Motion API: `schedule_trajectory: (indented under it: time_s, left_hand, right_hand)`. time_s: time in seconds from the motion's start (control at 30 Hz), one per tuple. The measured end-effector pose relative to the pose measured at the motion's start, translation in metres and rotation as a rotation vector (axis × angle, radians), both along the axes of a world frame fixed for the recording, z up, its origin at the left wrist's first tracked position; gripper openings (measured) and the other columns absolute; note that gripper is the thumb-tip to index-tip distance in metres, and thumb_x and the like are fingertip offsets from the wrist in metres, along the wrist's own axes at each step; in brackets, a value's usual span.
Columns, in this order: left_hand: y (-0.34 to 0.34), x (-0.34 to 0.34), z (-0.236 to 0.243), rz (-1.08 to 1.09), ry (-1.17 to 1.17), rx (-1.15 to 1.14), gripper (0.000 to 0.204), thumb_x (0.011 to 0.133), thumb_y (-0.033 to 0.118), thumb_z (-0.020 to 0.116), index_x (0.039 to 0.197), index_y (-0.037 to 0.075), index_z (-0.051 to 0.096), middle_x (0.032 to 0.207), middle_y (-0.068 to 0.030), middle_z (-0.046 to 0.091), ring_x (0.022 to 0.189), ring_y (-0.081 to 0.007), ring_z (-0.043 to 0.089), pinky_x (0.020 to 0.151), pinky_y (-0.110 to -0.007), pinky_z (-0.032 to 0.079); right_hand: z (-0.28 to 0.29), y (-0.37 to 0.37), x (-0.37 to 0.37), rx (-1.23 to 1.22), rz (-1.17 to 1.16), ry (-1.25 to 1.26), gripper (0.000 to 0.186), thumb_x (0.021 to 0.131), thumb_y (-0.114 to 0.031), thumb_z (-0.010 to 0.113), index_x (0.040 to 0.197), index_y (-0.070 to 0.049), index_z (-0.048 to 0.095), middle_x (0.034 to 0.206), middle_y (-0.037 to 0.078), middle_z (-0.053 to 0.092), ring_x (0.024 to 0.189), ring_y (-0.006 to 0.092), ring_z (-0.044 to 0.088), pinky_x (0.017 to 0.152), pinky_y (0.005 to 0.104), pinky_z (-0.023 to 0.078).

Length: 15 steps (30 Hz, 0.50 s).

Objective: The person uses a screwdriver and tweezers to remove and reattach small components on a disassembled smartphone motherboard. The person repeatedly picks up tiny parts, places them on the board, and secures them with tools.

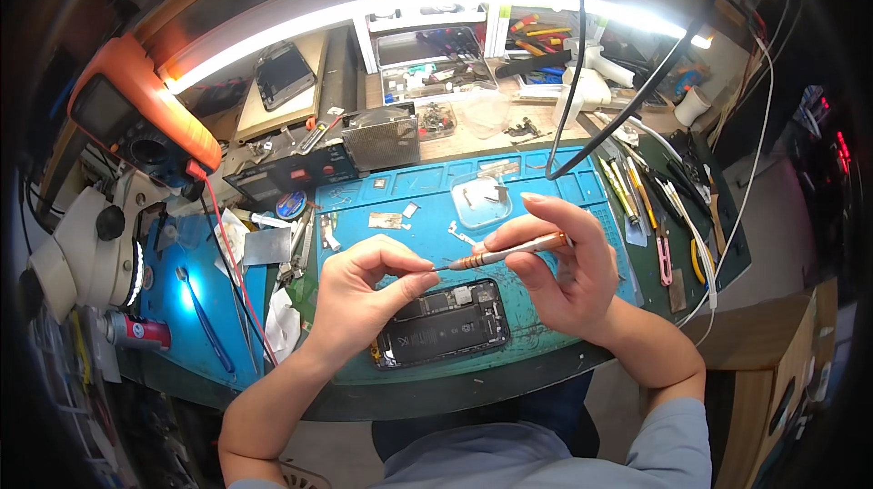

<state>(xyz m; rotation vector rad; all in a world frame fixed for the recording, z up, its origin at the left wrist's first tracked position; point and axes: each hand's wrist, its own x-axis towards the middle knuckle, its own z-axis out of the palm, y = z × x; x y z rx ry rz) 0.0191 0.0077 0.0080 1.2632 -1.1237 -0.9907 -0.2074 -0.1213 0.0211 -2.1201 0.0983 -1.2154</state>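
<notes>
A precision screwdriver [509, 251] with a silver and copper-coloured handle lies almost level in the air between my hands. My right hand [568, 271] grips its handle between thumb and fingers. At the tip, my left hand [375, 284] pinches with thumb and forefinger; whether a tiny part sits there is too small to tell. Beneath them an opened smartphone [444, 330] rests on the blue work mat [536, 344], its black battery and circuit board exposed. Just beyond the hands stands a clear plastic dish [480, 202] with small parts in it.
An orange multimeter [136, 121] leans at the left, its red lead crossing the mat. Blue tweezers [207, 325] lie near a microscope [91, 244]. Pens, pink-handled cutters [664, 260] and cables crowd the right. A black cable [627, 94] hangs down over the far side.
</notes>
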Motion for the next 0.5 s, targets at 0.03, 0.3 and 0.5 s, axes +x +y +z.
schedule_trajectory:
  time_s: [0.03,0.3,0.5]
  left_hand:
    - [-0.0005,-0.0001,-0.0003,-0.002,-0.002,-0.003,0.013,0.089,-0.006,0.084,0.099,-0.001,0.077,0.101,-0.0072,0.073,0.095,-0.0140,0.069,0.086,-0.027,0.055]
    - [-0.0001,0.0005,0.0005,0.018,-0.111,-0.004,0.012,0.090,-0.004,0.085,0.099,-0.001,0.078,0.099,-0.0074,0.073,0.094,-0.0140,0.069,0.085,-0.027,0.054]
    - [-0.0005,0.0001,-0.0004,0.023,-0.167,-0.031,0.012,0.090,-0.004,0.084,0.099,-0.002,0.078,0.101,-0.0083,0.073,0.096,-0.0149,0.069,0.089,-0.029,0.056]
  right_hand:
    - [0.0001,-0.0001,-0.0014,-0.002,-0.009,0.031,0.054,0.106,-0.006,0.069,0.152,0.004,0.042,0.106,0.020,0.078,0.096,0.0238,0.079,0.087,0.0331,0.061]
    - [-0.0038,-0.0031,0.0044,0.004,0.020,-0.048,0.047,0.101,0.005,0.070,0.144,0.008,0.052,0.107,0.020,0.078,0.097,0.0245,0.081,0.082,0.0338,0.065]
    - [-0.0032,-0.0020,0.0041,-0.001,0.018,-0.043,0.047,0.100,0.005,0.071,0.144,0.007,0.053,0.107,0.019,0.078,0.097,0.0250,0.081,0.083,0.0341,0.065]
